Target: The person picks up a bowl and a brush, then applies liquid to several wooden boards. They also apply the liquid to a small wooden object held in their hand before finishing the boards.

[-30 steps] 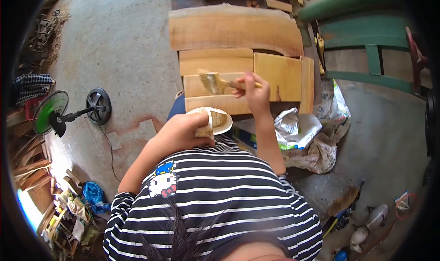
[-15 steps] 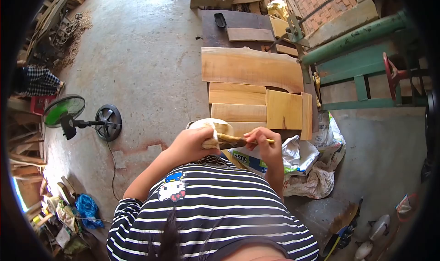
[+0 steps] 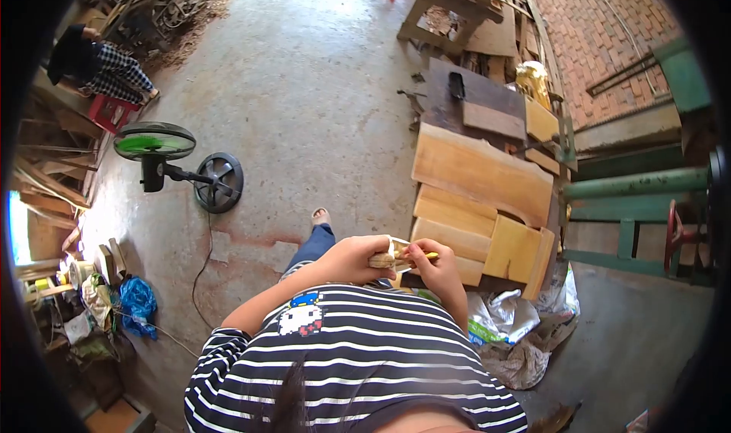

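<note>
In front of my striped shirt, my left hand (image 3: pixel 354 258) is closed around a white-rimmed container (image 3: pixel 394 246). A pale wooden piece (image 3: pixel 382 261) pokes out beside its fingers. My right hand (image 3: pixel 435 264) pinches a thin yellow-handled brush (image 3: pixel 432 256), whose other end points toward the container. Both hands are close together, and the fingers cover much of what they hold. Right of them, several flat wooden boards (image 3: pixel 483 174) lie side by side.
A standing fan (image 3: pixel 156 144) with a round black base is on the floor at left, its cord trailing toward me. Behind it a person (image 3: pixel 106 64) sits on a red stool (image 3: pixel 114 112). Green machinery (image 3: pixel 640 186) stands at right. Crumpled sacks (image 3: pixel 518 319) lie beside the boards.
The view has swung, so boards and machinery sit further right and tilted. My foot now shows on the floor. The hands have drawn closer together, and the container shows less.
</note>
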`<state>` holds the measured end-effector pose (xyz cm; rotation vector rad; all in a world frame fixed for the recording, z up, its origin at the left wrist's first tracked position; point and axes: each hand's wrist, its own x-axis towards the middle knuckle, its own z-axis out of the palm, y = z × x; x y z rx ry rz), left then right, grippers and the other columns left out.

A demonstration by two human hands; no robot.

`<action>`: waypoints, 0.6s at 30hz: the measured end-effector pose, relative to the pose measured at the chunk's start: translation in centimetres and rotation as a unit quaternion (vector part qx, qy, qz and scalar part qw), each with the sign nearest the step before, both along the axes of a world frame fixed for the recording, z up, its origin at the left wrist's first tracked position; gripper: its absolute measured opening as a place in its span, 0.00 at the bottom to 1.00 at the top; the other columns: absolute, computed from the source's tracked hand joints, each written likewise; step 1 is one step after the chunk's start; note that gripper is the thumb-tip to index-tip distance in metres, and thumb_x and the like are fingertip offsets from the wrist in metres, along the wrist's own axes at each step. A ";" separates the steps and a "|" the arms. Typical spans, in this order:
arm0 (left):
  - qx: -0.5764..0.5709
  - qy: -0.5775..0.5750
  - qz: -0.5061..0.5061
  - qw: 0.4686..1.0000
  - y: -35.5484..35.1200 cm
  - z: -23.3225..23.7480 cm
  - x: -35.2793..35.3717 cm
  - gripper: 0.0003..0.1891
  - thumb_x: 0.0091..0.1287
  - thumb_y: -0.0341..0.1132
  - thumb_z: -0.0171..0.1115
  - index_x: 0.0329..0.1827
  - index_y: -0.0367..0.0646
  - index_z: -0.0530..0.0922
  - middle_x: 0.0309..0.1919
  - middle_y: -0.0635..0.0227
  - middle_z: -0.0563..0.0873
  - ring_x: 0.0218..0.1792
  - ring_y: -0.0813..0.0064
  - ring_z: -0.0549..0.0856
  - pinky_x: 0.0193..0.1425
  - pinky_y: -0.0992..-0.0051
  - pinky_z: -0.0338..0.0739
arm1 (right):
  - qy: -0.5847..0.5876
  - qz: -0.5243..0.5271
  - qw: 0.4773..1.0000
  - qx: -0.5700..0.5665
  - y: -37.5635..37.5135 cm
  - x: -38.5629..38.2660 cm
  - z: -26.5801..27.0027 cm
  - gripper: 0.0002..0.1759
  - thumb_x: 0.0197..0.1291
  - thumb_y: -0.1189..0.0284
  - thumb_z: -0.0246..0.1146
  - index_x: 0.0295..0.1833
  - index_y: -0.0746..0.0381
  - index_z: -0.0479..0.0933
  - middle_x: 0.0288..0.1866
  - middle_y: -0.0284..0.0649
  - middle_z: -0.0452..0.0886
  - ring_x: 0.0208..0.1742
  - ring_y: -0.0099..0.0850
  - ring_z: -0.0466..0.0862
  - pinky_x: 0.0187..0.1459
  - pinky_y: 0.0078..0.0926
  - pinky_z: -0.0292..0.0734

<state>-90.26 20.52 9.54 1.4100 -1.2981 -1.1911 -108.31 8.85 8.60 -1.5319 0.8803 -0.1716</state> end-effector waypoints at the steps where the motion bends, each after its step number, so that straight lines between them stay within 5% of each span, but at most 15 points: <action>1: -0.013 -0.032 0.012 0.999 0.0 0.0 1.3 0.17 0.54 0.40 0.71 0.35 0.41 0.73 0.30 0.56 0.81 0.35 0.52 0.81 0.36 0.64 0.74 | -0.009 -0.001 1.000 -0.020 -0.5 1.4 0.1 0.14 0.64 0.67 0.59 0.39 0.69 0.80 0.31 0.41 0.84 0.35 0.24 0.82 0.37 0.21 0.75; 4: -0.014 -0.092 0.017 0.995 0.8 0.3 5.0 0.16 0.54 0.37 0.72 0.37 0.40 0.75 0.31 0.56 0.81 0.33 0.58 0.82 0.37 0.68 0.75 | -0.020 0.003 0.999 -0.042 -1.1 5.5 0.5 0.12 0.65 0.70 0.58 0.41 0.69 0.79 0.32 0.40 0.84 0.35 0.25 0.82 0.36 0.21 0.76; 7: 0.001 -0.147 0.065 0.987 1.0 -0.5 8.6 0.17 0.53 0.41 0.71 0.33 0.42 0.72 0.30 0.55 0.81 0.33 0.51 0.81 0.36 0.62 0.74 | -0.038 -0.026 0.998 -0.042 -1.5 9.1 0.2 0.15 0.66 0.66 0.58 0.40 0.69 0.79 0.32 0.39 0.84 0.35 0.23 0.82 0.35 0.20 0.77; 11: -0.009 -0.179 0.096 0.979 0.7 -1.4 13.0 0.17 0.53 0.40 0.71 0.30 0.40 0.72 0.29 0.54 0.80 0.33 0.51 0.81 0.36 0.62 0.75 | -0.134 -0.120 0.982 0.058 -0.8 12.9 0.0 0.20 0.67 0.59 0.57 0.39 0.69 0.79 0.31 0.38 0.83 0.30 0.21 0.82 0.32 0.18 0.79; 14: 0.073 -0.177 0.045 0.980 0.3 0.0 15.5 0.15 0.51 0.36 0.74 0.36 0.40 0.77 0.30 0.58 0.82 0.31 0.61 0.82 0.36 0.71 0.76 | -0.169 -0.119 0.975 0.076 0.3 14.9 -0.5 0.20 0.67 0.59 0.58 0.39 0.68 0.79 0.30 0.37 0.82 0.27 0.22 0.81 0.30 0.18 0.79; 18: 0.018 -0.151 -0.029 0.988 -0.4 -0.9 17.2 0.16 0.50 0.36 0.75 0.35 0.40 0.77 0.28 0.59 0.81 0.30 0.64 0.81 0.35 0.72 0.75 | -0.088 -0.084 0.984 0.130 0.7 16.6 -1.3 0.16 0.65 0.62 0.61 0.40 0.67 0.79 0.29 0.37 0.81 0.26 0.21 0.81 0.27 0.17 0.78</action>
